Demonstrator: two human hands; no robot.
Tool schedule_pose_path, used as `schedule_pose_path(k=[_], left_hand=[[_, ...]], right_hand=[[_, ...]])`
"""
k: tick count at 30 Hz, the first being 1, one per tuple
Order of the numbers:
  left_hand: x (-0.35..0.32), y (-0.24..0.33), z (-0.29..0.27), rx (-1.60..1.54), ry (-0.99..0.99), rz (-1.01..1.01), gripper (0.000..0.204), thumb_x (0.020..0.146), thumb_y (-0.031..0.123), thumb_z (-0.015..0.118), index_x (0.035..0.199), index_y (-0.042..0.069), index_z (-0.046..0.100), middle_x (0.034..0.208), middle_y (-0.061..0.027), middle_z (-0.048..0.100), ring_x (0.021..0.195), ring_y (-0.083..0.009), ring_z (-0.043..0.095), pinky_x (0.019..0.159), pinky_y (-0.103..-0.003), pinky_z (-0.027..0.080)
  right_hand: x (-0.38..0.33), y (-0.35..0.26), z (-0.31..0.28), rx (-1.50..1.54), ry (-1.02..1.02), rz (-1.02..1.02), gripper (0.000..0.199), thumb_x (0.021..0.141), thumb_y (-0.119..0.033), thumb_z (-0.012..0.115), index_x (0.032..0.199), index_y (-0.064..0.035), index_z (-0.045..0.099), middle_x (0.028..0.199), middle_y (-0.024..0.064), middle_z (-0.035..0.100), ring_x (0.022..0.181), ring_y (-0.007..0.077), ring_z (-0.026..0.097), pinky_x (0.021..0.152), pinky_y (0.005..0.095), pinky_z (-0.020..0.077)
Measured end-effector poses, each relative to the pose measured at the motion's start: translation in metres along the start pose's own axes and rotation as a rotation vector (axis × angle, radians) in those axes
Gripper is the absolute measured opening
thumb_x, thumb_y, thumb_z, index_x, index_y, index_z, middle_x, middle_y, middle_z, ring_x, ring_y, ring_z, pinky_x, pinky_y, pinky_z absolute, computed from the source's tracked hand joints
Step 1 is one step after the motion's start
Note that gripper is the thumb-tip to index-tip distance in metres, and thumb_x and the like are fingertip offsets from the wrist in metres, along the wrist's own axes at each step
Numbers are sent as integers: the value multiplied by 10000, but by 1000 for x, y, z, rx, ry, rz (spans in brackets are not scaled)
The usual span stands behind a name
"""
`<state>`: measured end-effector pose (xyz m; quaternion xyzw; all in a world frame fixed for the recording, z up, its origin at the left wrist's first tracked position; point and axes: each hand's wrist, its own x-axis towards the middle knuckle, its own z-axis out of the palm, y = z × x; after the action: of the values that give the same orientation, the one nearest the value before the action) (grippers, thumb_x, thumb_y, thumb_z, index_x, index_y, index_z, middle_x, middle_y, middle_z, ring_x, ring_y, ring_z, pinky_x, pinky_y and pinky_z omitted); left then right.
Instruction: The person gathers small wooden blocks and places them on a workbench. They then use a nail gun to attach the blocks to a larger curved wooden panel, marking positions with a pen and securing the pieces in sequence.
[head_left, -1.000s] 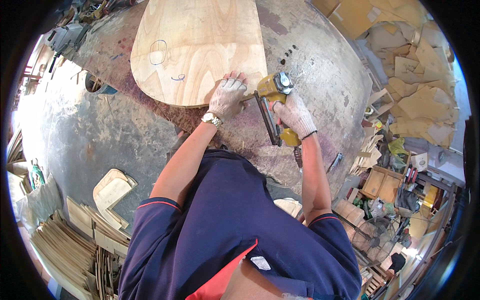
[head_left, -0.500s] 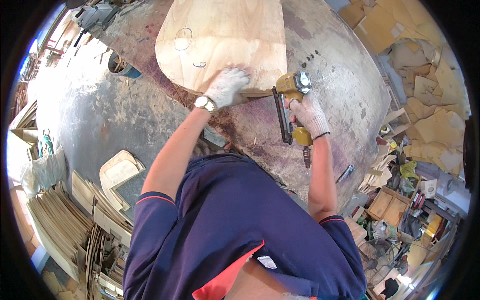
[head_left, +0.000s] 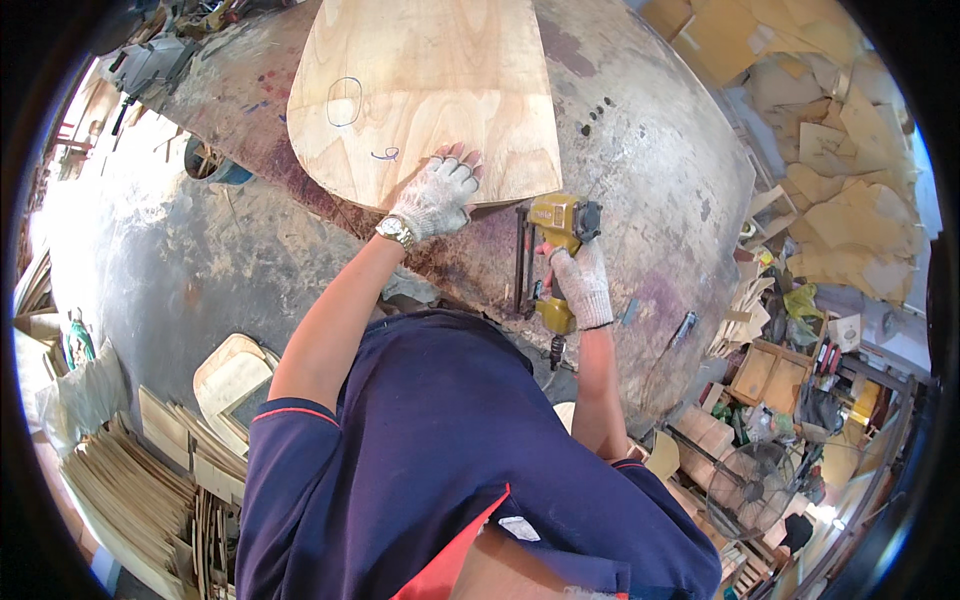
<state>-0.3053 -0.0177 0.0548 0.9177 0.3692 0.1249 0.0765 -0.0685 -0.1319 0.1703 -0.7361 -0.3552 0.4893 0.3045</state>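
A pale plywood panel [head_left: 430,110] with a rounded left corner and blue pen marks lies on the worktable [head_left: 660,190]. My left hand [head_left: 438,196], in a white knit glove with bare fingertips, holds the panel's near edge. Its fingers rest on the top face, and the thumb is at the edge, partly hidden. A watch [head_left: 396,231] is on that wrist. My gloved right hand [head_left: 583,281] is wrapped round the handle of a yellow and black nail gun [head_left: 557,215]. The gun's head is just off the panel's near right corner, and its black magazine points toward me.
A small dark tool [head_left: 684,328] lies on the table's right side. At lower left stand stacked curved plywood sheets [head_left: 125,500] and a cut wooden piece [head_left: 232,375]. A fan [head_left: 750,488], a wooden box [head_left: 772,374] and heaped tan offcuts [head_left: 850,210] crowd the right.
The whole view has shifted a little. My right hand has drawn the nail gun nearer to me, from beside the panel's corner to just below it. My left hand stays on the panel's edge.
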Motion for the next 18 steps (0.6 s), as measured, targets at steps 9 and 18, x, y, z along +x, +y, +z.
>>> schedule_pose_path(k=[9,18], left_hand=[[0,-2,5,-30,4,27,674,836,323,720,1403,-11,571,1540,-206,504,1456,-391,441,1258,-516,278],[-1,-1,6,-20,11,30,625,853,294,685,1386,-17,586,1524,-200,522,1456,-388,441,1256,-527,277]], right_hand=[[-6,-14,-3,-97,-4,-23,242,909,-79,641,1142,-18,628,848,80,704,516,138,611,451,311,494],[-2,58,31,267,68,-47,325,954,10,631,1275,-3,584,949,119,757,491,144,592,454,316,500]])
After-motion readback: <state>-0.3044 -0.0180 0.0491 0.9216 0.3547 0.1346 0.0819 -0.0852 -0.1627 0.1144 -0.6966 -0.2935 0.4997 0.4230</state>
